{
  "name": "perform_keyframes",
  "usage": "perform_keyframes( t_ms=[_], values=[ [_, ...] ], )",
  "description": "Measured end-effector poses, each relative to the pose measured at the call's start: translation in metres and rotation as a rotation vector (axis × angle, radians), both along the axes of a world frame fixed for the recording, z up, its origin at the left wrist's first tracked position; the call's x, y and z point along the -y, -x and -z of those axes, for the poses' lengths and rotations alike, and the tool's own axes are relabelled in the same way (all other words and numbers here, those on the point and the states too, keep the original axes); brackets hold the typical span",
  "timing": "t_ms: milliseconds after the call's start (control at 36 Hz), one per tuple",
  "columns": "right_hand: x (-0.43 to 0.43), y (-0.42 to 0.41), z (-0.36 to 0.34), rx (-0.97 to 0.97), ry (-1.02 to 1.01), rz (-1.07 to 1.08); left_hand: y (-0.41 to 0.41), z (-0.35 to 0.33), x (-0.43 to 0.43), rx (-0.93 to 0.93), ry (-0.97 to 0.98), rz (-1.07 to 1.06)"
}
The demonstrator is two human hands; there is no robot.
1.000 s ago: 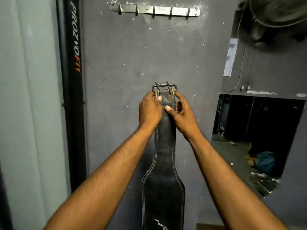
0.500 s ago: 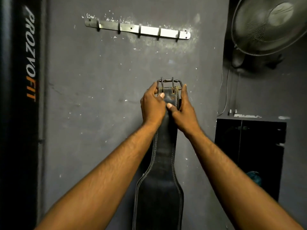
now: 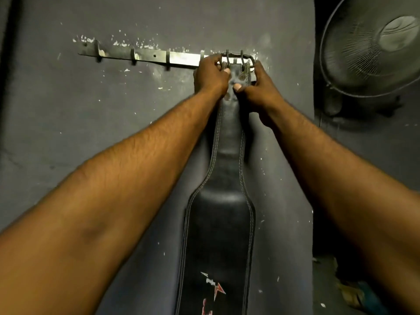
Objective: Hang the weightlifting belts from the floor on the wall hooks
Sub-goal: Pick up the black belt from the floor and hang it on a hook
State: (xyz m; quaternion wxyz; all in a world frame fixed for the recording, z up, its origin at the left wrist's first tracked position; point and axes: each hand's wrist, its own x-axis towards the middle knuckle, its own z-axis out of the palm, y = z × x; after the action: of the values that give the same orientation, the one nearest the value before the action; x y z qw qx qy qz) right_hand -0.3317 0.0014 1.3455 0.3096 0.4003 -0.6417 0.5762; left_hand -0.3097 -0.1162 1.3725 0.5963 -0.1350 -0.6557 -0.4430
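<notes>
A black leather weightlifting belt (image 3: 221,223) with white stitching hangs straight down against the grey wall. Its metal two-prong buckle (image 3: 236,59) is up at the right end of the metal hook rail (image 3: 145,56). My left hand (image 3: 211,75) grips the belt's top on the left side, thumb on the leather. On the right side my right hand (image 3: 256,85) pinches the same end just below the buckle. Whether the buckle sits on a hook is hidden by my hands. Three bare hooks show further left on the rail.
A wall-mounted fan (image 3: 375,48) hangs at the upper right, close to the rail's end. A dark opening with clutter on the floor lies at the lower right (image 3: 354,292). The grey wall (image 3: 91,133) is scuffed and bare to the left.
Both hands have lifted the belt's buckle end from mid-wall up to the right end of the hook rail. The view has closed in on the wall.
</notes>
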Motion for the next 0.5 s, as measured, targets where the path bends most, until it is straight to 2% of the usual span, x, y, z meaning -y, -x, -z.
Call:
perform_keyframes(
  t_ms=[83, 167, 306, 500],
  values=[
    [0.004, 0.008, -0.016, -0.067, 0.029, -0.008, 0.01, -0.021, 0.006, 0.024, 0.045, -0.109],
    [0.003, 0.017, -0.021, -0.052, -0.001, 0.007, 0.018, -0.024, 0.008, 0.086, 0.069, -0.158],
    [-0.005, 0.035, 0.011, -0.051, -0.055, 0.046, 0.036, 0.011, 0.008, 0.06, 0.094, -0.157],
    [-0.006, 0.04, 0.067, -0.025, 0.049, 0.105, 0.027, 0.075, 0.007, 0.061, 0.185, -0.022]
  ],
)
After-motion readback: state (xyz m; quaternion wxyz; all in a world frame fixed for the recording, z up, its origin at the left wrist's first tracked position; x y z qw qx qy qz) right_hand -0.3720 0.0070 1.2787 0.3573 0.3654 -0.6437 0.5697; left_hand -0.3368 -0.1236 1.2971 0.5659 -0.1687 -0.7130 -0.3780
